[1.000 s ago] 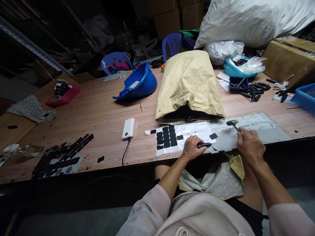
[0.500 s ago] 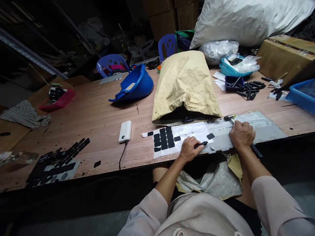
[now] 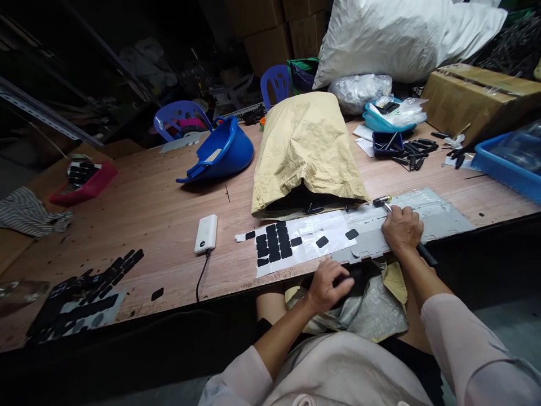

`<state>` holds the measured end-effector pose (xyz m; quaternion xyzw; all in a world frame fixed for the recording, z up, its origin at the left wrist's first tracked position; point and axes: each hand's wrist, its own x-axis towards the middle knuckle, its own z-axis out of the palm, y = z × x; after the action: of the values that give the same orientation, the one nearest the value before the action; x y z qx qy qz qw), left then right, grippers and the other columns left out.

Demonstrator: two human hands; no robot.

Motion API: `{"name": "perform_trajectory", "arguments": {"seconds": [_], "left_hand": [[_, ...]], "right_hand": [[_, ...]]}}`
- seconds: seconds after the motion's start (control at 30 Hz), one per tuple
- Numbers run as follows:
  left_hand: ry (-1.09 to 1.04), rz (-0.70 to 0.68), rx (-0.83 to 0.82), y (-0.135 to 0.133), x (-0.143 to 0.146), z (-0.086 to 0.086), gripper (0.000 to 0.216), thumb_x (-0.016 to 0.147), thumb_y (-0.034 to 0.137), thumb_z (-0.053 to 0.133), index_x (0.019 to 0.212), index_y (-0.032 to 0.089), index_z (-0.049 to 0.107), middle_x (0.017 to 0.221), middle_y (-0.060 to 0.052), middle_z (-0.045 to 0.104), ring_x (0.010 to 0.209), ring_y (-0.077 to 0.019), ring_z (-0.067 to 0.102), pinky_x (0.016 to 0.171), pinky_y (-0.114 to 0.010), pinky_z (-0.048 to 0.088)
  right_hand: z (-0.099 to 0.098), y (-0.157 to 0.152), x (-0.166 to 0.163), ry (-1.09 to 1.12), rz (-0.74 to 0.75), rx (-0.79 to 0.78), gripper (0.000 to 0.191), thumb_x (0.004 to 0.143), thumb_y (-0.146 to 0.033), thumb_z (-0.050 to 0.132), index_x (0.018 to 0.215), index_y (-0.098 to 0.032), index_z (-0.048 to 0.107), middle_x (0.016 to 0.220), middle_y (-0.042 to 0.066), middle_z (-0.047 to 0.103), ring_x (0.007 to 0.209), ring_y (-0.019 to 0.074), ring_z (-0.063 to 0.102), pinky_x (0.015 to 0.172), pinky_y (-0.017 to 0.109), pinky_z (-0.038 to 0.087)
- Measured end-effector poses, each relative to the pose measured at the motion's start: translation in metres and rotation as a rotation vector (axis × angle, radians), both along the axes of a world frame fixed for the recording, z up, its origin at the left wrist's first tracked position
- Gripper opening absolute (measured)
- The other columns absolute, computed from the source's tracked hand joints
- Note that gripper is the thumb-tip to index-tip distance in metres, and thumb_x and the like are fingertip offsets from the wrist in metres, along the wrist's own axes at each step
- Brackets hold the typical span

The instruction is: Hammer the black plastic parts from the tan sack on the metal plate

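Note:
My right hand [image 3: 401, 228] is closed round a small hammer [image 3: 381, 201] and rests on a grey metal plate [image 3: 448, 221] at the table's front edge. The hammer's head lies on the plate and its black handle sticks out behind my wrist. My left hand [image 3: 329, 286] is below the table edge, fingers curled over a grey bag [image 3: 376, 313] on my lap. What those fingers hold is hidden. A white sheet [image 3: 338, 225] with several black pads [image 3: 274, 246] lies left of the plate, with two loose black pads [image 3: 322, 241] on it.
A tan sack [image 3: 306, 146] lies behind the sheet. A white power bank [image 3: 206, 233] with its cable, a blue helmet-like shell [image 3: 222, 151], a red tray [image 3: 82, 183] and black pieces [image 3: 84, 287] are to the left. Blue trays [image 3: 505, 163], black tools [image 3: 412, 149] and a cardboard box [image 3: 477, 90] stand right.
My left hand has left the white sheet and dropped below the table edge to the bag on my lap. My right hand has lowered the hammer onto the plate.

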<state>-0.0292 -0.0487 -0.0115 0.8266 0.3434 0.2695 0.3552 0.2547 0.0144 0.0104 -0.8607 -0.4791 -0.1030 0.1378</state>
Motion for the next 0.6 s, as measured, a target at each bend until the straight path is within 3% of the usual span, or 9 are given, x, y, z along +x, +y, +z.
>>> {"name": "perform_trajectory", "arguments": {"seconds": [0.13,0.23,0.3,0.43,0.6], "left_hand": [[0.233,-0.042,-0.205,-0.038,0.002,-0.034,0.026,0.099,0.047,0.067,0.105,0.024,0.077,0.094,-0.005,0.078,0.091,-0.0217,0.069,0.088,-0.035,0.051],[0.621,0.031,-0.473,-0.039,0.007,-0.061,0.032,0.104,0.045,0.057,0.121,0.024,0.075,0.112,-0.006,0.081,0.104,-0.0228,0.074,0.09,-0.032,0.053],[0.808,0.045,-0.566,-0.034,0.009,-0.074,0.036,0.106,0.041,0.053,0.127,0.022,0.075,0.124,-0.011,0.08,0.115,-0.0266,0.074,0.094,-0.035,0.055],[0.882,-0.058,-0.607,-0.03,0.009,-0.085,0.032,0.101,0.033,0.06,0.128,0.026,0.076,0.132,-0.01,0.079,0.126,-0.0293,0.073,0.1,-0.037,0.056],[0.884,-0.171,-0.583,-0.041,0.007,-0.083,0.036,0.097,0.033,0.065,0.13,0.028,0.077,0.132,-0.009,0.08,0.127,-0.0311,0.073,0.104,-0.04,0.057]], "right_hand": [[-0.002,0.001,0.001,-0.004,0.003,-0.001,0.038,0.103,-0.028,0.046,0.124,-0.012,0.073,0.113,0.021,0.064,0.101,0.0305,0.054,0.077,0.038,0.032],[-0.003,0.001,0.001,0.0,0.004,-0.01,0.041,0.105,-0.03,0.041,0.126,-0.012,0.072,0.115,0.021,0.064,0.102,0.0307,0.054,0.077,0.038,0.03],[-0.003,0.001,0.001,0.004,0.006,-0.012,0.042,0.106,-0.03,0.04,0.126,-0.013,0.072,0.116,0.021,0.065,0.103,0.0311,0.054,0.076,0.038,0.029],[-0.001,0.0,0.0,-0.001,0.003,-0.009,0.039,0.106,-0.03,0.042,0.125,-0.013,0.072,0.115,0.021,0.065,0.103,0.0302,0.054,0.076,0.038,0.028],[0.001,0.0,-0.001,-0.007,0.004,-0.014,0.039,0.106,-0.03,0.042,0.123,-0.012,0.072,0.114,0.02,0.065,0.102,0.0298,0.055,0.075,0.038,0.028]]}}
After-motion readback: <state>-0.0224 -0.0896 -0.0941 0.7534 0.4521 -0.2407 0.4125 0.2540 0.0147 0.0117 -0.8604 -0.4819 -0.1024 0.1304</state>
